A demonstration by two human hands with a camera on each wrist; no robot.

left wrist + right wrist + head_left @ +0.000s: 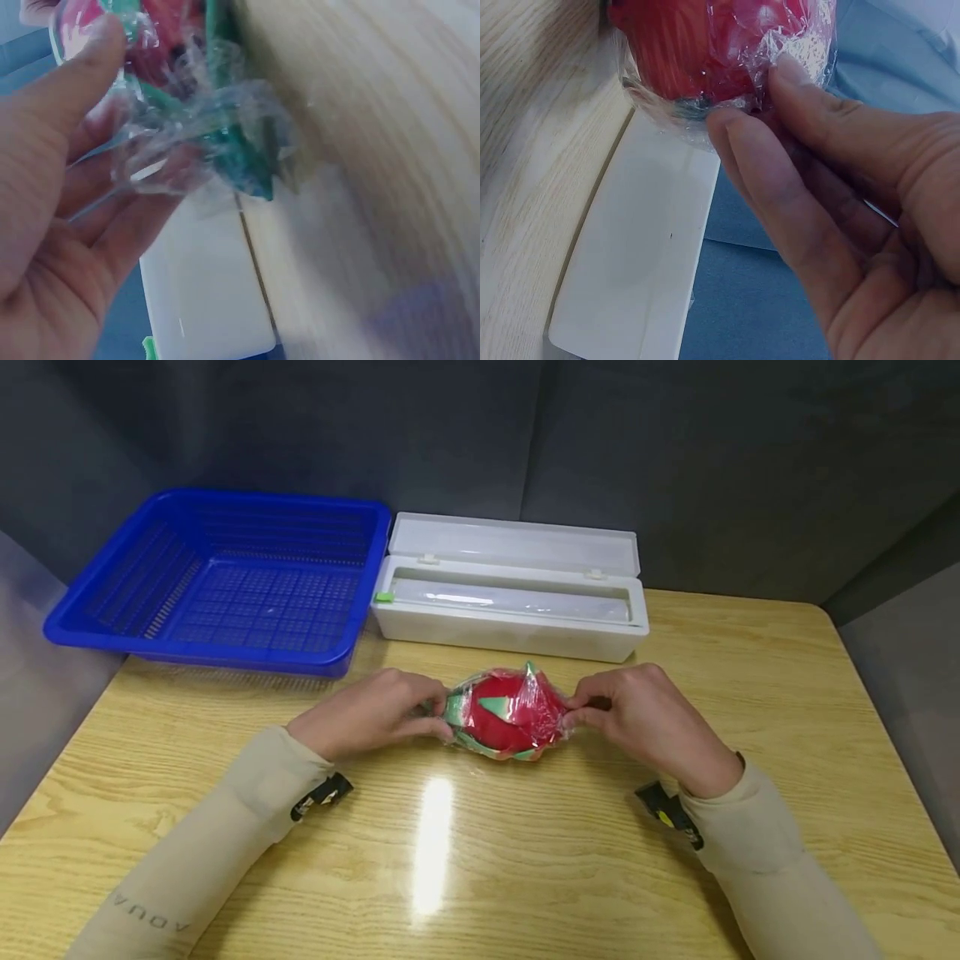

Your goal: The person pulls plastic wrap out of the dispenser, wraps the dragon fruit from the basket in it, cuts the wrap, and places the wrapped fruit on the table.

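Note:
A red dragon fruit (495, 727) with green scales lies on its side above the middle of the table, covered in clear plastic wrap (799, 56). At its left end, my left hand (375, 713) pinches the wrapped tip between thumb and fingers. Crinkled film bunches around a green scale (244, 161) in the left wrist view. My right hand (648, 718) pinches gathered film at the fruit's right end. Both hands keep hold at once, one on each side. The fruit's underside is hidden.
Behind the fruit stands a white cling film box (502, 631), its lid (517, 545) raised and a film roll (510, 601) inside. A green slider (384, 597) sits at its left end. To its left is a blue plastic basket (225, 652). A dark curtain (712, 468) hangs behind.

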